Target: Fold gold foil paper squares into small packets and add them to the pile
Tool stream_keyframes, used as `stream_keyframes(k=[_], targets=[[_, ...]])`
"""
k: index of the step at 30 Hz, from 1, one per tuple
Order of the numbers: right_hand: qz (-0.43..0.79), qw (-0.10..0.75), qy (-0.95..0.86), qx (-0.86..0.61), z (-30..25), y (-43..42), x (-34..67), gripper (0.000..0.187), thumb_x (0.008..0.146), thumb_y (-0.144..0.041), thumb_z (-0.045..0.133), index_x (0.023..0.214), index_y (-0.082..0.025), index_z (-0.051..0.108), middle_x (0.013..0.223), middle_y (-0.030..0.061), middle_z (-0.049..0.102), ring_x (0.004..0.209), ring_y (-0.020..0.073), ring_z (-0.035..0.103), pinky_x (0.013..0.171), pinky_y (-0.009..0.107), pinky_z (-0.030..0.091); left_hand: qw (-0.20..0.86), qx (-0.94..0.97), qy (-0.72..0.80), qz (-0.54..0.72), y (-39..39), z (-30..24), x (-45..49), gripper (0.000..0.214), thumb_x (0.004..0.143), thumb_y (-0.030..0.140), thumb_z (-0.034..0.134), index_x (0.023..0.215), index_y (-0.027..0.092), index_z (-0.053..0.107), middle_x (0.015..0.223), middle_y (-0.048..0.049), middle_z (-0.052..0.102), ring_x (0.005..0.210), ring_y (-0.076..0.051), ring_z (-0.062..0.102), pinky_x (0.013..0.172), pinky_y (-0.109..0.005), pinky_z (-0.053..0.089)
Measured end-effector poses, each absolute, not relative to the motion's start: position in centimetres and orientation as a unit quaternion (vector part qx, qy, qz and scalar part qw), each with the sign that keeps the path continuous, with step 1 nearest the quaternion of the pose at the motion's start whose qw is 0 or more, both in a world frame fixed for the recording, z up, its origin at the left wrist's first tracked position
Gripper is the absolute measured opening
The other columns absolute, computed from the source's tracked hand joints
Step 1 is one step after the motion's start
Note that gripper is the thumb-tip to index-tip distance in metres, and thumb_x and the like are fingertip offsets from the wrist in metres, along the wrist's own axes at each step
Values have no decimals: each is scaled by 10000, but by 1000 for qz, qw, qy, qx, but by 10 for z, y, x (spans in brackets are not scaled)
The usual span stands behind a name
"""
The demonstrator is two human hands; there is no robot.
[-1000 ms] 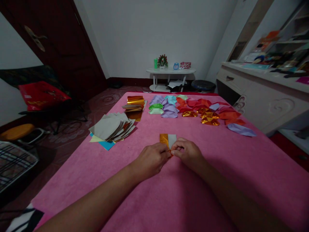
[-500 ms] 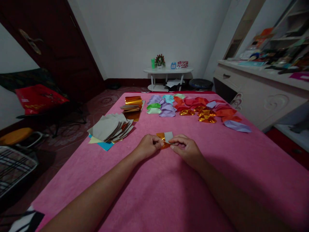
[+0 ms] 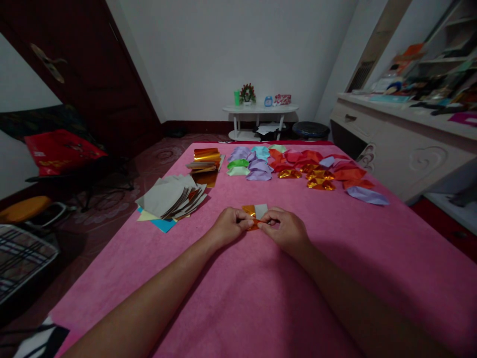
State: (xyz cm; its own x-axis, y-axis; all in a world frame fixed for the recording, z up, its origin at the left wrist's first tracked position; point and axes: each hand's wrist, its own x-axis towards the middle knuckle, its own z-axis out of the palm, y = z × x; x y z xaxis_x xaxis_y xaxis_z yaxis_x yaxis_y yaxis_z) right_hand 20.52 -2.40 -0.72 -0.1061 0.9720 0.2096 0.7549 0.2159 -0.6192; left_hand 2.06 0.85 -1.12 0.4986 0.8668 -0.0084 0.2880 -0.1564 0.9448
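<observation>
- We are reaching both forearms in from the near edge of the worktop [image 3: 261, 298], which is lying under a pink cloth.
- We are bringing our left hand [image 3: 229, 226] and our right hand [image 3: 285, 229] together around the middle of the worktop, with the thumbs almost touching.
- The fingers of both hands are closing tight on the foil paper [image 3: 254, 211] and pinching its near edge. The left hand is gripping the orange-gold half, and the right hand is gripping the pale silvery half.
- The foil paper is sitting about midway between the left and right edges, and its far part is showing beyond our fingertips.
- Toward the left edge, beyond the left hand, a fanned stack of sheets [image 3: 167, 198] is lying grey side up, with blue and yellow corners peeking out beneath it.
- Further on, near the far left corner, gold foil rolls [image 3: 206, 158] are resting together.
- Along the far edge, a row of folded pieces [image 3: 257, 166] is running from lilac, green and teal into red and gold. One lilac piece [image 3: 367, 195] is lying apart toward the right edge.
- Beyond the worktop, a small white table [image 3: 261, 108] is standing against the wall.
</observation>
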Motion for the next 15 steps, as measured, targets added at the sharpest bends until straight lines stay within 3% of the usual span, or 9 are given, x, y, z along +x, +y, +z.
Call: stream_keyframes(k=[9, 15], targets=[[185, 293, -715, -608, -13, -20, 206, 87, 741, -307, 646, 692, -236, 649, 719, -38, 596, 629, 112, 524, 545, 231, 318, 483, 716, 409, 295, 8, -12, 21, 212, 757, 247, 575, 632, 94, 651, 572, 17, 506, 542, -82, 406, 532, -207, 308], [205, 313, -739, -560, -8, -29, 206, 63, 724, -205, 604, 714, -226, 662, 771, -10, 625, 725, 142, 564, 637, 238, 395, 384, 777, 386, 317, -4, -7, 22, 163, 808, 181, 555, 736, 129, 692, 739, -30, 634, 699, -131, 563, 653, -230, 411]])
